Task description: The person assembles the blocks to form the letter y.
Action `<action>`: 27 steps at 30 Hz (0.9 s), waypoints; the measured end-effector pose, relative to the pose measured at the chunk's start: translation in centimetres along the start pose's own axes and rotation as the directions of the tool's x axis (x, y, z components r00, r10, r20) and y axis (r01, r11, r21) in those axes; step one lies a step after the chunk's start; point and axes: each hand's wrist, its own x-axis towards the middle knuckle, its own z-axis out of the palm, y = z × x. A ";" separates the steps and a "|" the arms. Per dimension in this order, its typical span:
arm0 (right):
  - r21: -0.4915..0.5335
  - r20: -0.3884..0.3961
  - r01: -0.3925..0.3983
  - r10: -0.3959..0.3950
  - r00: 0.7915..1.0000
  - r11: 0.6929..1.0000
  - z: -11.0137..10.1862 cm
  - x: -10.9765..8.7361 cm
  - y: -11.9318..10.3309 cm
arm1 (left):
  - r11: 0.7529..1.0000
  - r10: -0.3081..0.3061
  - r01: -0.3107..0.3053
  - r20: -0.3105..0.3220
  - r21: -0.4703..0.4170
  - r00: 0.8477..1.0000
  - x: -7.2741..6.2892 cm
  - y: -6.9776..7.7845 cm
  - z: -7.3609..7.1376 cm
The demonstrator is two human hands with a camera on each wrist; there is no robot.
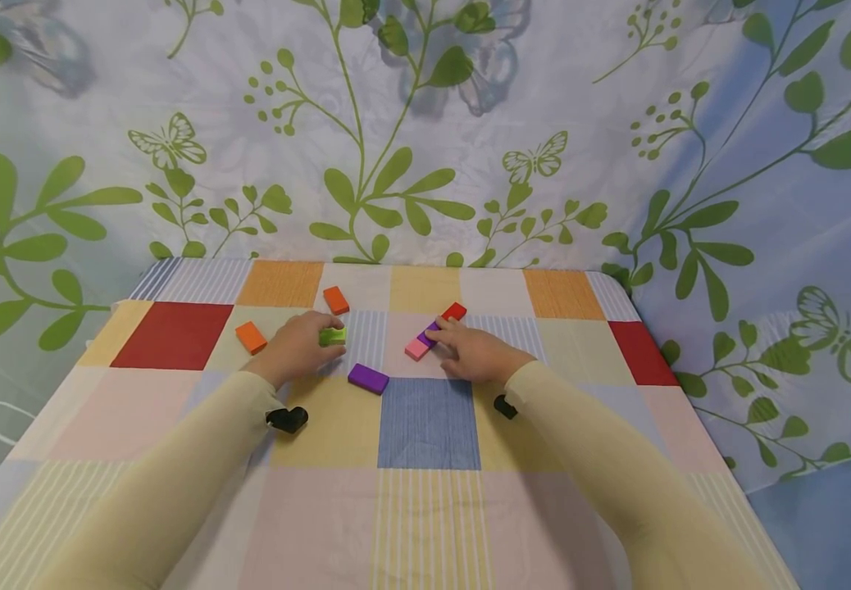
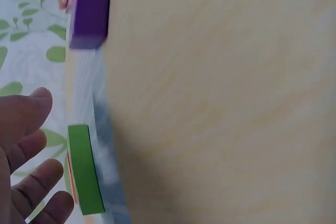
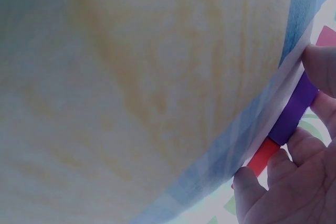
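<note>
Cream-coloured long sleeves (image 1: 617,467) fill the bottom of the frame, reaching in from both corners over a table (image 1: 429,426) covered in patchwork cloth. Left hand (image 1: 296,348) is left of centre, thumb and fingers spread apart around a bright green rectangular block (image 1: 333,337). The left wrist view shows gaps between the fingers and no obvious grip, so I can't say if it's touching yet. Guessing the spread is just so the block fits between thumb and fingers.

Right hand (image 1: 479,352), just right of centre, is loosely spread too, fingertips on a purple block (image 1: 429,334) in the middle of a slanted row, thumb off to the near side. Pink block (image 1: 416,350) at the lower-left end, red block (image 1: 454,311) at the upper right. I'd say the light touch steadies the row, so those three stay lined up end to end.

Loose ones: dark purple block (image 1: 368,378) between the hands, orange block (image 1: 252,338) left of the left hand, reddish-orange block (image 1: 336,300) above it. They're all lying flat, probably because that's steadiest on soft cloth.
</note>
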 end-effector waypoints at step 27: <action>0.004 -0.005 -0.003 0.003 1.000 1.000 0.1 0.0 0.1 | 0.997 0.060 -0.054 0.092 -0.063 0.994 -2.9 2.5 2.4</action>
